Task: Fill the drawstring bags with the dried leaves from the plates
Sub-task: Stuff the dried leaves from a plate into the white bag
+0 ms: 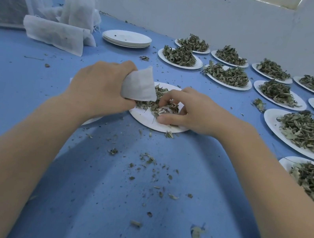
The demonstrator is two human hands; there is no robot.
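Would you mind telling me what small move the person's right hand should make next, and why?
Probably lift the pinched leaves into the bag's mouth. The right hand has its fingers gathered on the dried leaves left on the near plate, while the left hand holds the small white bag right beside that pile. Its opening is hidden, so the hand may need to spread it first.

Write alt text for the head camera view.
A person's left hand holds a white drawstring bag over a paper plate while the right hand gathers dried leaves on it. More leaf-heaped plates line the blue table at right.
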